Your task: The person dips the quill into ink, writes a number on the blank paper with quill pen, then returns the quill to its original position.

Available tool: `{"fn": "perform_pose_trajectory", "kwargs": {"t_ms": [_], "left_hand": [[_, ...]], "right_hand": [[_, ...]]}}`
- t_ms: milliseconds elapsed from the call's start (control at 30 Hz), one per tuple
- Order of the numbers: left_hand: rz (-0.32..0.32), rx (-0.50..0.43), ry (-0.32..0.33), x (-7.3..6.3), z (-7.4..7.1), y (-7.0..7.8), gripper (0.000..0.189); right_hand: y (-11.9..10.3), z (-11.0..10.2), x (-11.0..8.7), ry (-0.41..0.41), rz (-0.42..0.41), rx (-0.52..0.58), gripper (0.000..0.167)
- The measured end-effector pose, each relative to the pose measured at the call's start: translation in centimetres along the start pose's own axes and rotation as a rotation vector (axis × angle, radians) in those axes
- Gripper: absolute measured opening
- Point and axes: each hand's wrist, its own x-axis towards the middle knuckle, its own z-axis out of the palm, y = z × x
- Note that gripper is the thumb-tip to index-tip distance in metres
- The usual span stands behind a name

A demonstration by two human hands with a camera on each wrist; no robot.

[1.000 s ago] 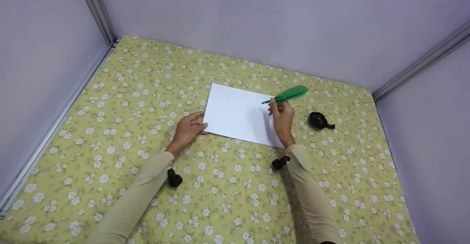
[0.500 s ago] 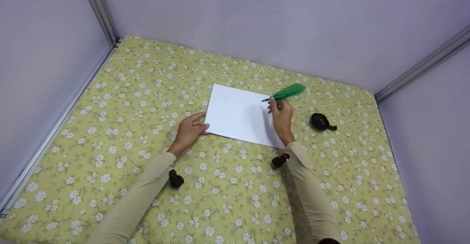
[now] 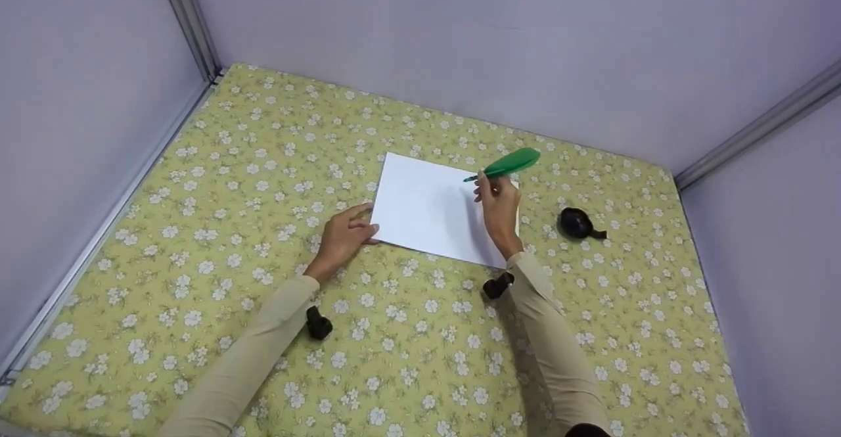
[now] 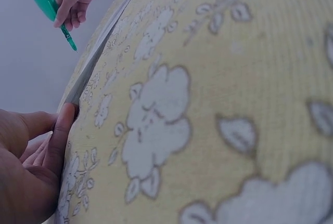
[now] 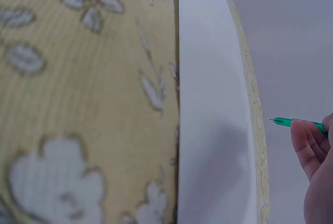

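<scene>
A blank white sheet of paper [image 3: 420, 207] lies on a yellow floral cloth. My left hand [image 3: 340, 236] pinches its near left corner, the thumb over the edge; the left wrist view shows the thumb [image 4: 63, 122] right at that edge. My right hand [image 3: 500, 210] grips a green feather pen [image 3: 516, 162] between thumb and fingers, over the sheet's right part. The feather slants up and right, while the tip points left. In the right wrist view the pen's tip [image 5: 281, 121] stands clear above the paper, and a hand shadow falls on the sheet.
A small round black object [image 3: 575, 223] with a short stub lies on the floral cloth [image 3: 407, 332] to the right of the paper. Pale walls [image 3: 420, 43] enclose the back and both sides, with metal posts [image 3: 190, 23] at the corners.
My right hand has drifted slightly left and away from me over the paper with the feather pen. The left hand keeps its hold on the corner. The head view has shifted a little.
</scene>
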Motion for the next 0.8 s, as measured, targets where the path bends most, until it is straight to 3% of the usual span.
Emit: {"fn": "perform_pose_trajectory", "kwargs": {"t_ms": [800], "left_hand": [[0.024,-0.019,-0.006,0.06,-0.01,-0.19,0.052]], "right_hand": [[0.07,0.9,0.66,-0.036,0.002,-0.043,0.024]]}}
